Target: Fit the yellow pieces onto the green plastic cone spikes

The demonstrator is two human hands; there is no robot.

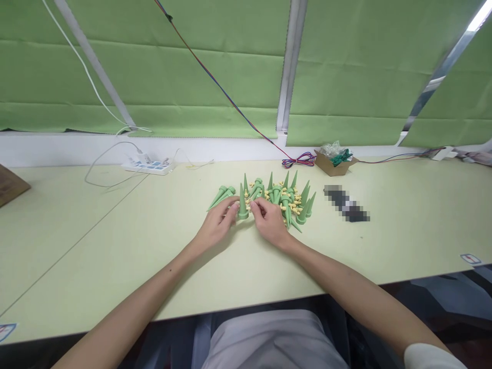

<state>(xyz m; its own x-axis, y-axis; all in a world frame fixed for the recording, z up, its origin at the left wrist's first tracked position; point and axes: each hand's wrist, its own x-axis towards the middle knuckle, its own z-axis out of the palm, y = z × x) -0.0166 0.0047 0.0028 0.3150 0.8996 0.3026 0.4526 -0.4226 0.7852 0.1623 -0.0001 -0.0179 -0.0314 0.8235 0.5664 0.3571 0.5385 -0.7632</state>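
Observation:
A pile of green plastic cone spikes mixed with small yellow pieces lies on the pale table. One green cone stands upright at the pile's near left edge. My left hand pinches this cone at its base from the left. My right hand touches it from the right, fingertips holding a small yellow piece by the cone. Two more green cones lie flat just left of the pile.
A white power strip with cables sits at the back left. A small cardboard box with green parts stands back right, beside coiled red-blue wires. A dark blurred object lies right of the pile. Green blinds hang behind.

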